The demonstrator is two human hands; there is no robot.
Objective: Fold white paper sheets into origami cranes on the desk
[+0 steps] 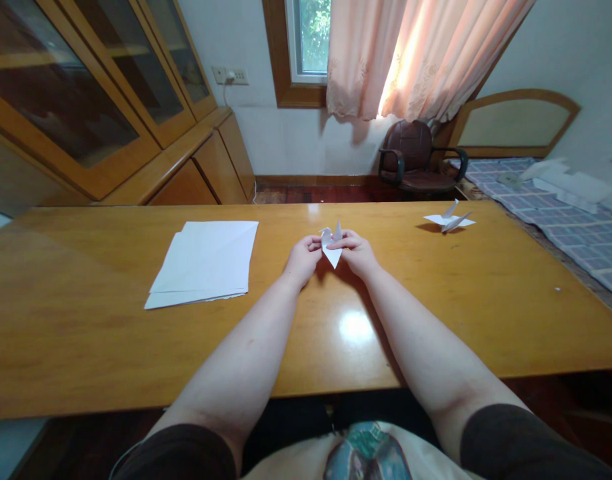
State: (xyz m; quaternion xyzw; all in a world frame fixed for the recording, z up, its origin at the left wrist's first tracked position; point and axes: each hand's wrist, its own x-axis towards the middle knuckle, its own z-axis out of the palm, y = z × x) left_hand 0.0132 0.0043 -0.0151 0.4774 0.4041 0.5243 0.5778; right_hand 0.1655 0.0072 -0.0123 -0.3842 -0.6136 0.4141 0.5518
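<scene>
Between my two hands, over the middle of the table, is a small white paper crane (333, 256), partly folded out with points sticking up and one point toward me. My left hand (304, 259) pinches its left side with the fingertips. My right hand (357, 253) grips the right side, fingers laid across the paper. The fingers cover part of the folds. Farther right on the table rests another white folded paper crane (449, 220) with its wings spread. A stack of white paper sheets (206, 257) lies to the left of my hands, its edges slightly uneven.
The wooden table (86, 333) spans the view. Behind it stand a glass-door cabinet (186, 160) at left, a brown armchair (411, 157) and a bed (551, 207) with a checked cover at right. A small white scrap (557, 289) lies near the right edge.
</scene>
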